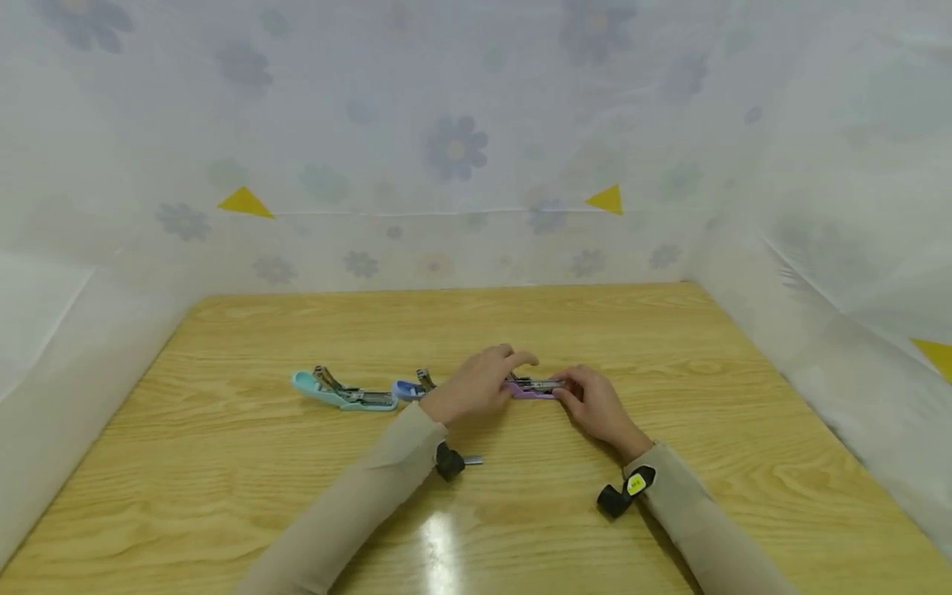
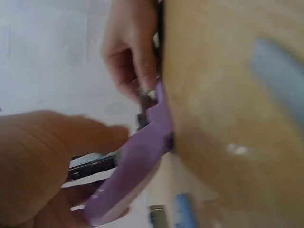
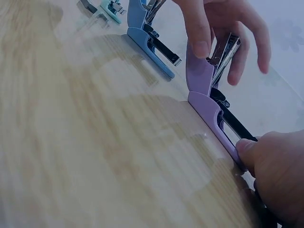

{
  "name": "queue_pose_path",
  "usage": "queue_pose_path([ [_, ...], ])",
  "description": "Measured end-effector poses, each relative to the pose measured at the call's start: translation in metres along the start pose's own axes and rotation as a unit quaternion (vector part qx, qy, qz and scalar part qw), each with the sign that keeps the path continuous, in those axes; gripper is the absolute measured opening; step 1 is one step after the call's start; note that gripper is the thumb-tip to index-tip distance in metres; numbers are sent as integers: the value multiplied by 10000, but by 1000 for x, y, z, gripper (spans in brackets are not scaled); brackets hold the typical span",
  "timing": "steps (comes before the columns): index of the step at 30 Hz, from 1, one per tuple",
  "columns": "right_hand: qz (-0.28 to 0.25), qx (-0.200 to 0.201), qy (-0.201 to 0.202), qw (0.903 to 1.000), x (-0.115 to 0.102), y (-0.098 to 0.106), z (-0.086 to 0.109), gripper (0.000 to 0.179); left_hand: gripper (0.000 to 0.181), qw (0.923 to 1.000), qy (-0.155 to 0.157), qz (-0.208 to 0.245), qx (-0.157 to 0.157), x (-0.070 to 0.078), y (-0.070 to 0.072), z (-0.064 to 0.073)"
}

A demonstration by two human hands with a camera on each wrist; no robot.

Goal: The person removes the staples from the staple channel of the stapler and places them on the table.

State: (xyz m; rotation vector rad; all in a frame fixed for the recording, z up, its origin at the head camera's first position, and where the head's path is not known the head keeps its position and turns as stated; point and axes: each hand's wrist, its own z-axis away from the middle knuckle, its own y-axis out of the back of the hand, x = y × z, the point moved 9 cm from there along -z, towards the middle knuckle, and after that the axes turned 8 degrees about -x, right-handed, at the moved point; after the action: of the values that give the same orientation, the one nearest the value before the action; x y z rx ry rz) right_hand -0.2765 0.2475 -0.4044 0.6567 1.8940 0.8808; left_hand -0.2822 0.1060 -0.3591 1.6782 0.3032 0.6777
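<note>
A purple stapler lies opened on the table, its metal magazine exposed and its cover swung back. At its cover end is my left hand, with the thumb on the purple cover and fingers around the far side in the left wrist view. My right hand pinches the front end of the base between thumb and fingers. To the left stand a blue stapler, partly hidden behind my left hand, and a teal stapler; both are opened too.
A small grey strip, like a row of staples, lies on the wooden table nearer me, beside the left wrist camera. Flower-patterned white sheeting encloses the table's back and sides.
</note>
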Motion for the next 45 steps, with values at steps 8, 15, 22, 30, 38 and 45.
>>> queue_pose_path([
  [8, -36, 0, -12, 10000, -2, -1, -1, 13, 37, 9928, -51, 142, -1186, 0, -4, -19],
  [15, 10, -33, 63, 10000, -3, -7, -3, 13, 32, 9833, 69, 351, -1784, -6, -13, -32],
  [22, 43, -65, 94, 9999, -5, -8, -4, 13, 29, 9788, 59, 238, -2035, -8, -16, -33],
  [30, 30, -118, 33, 9999, -6, -7, -4, 14, 30, 9746, 52, 289, -2221, -10, -18, -34],
  [38, 2, -21, 9, 10000, -3, -3, -1, 14, 36, 9697, 174, 622, -2357, -11, -19, -39],
  [45, 90, 12, -2, 10000, 0, -2, 1, 15, 28, 9710, 247, 563, -2309, -12, -21, -44],
])
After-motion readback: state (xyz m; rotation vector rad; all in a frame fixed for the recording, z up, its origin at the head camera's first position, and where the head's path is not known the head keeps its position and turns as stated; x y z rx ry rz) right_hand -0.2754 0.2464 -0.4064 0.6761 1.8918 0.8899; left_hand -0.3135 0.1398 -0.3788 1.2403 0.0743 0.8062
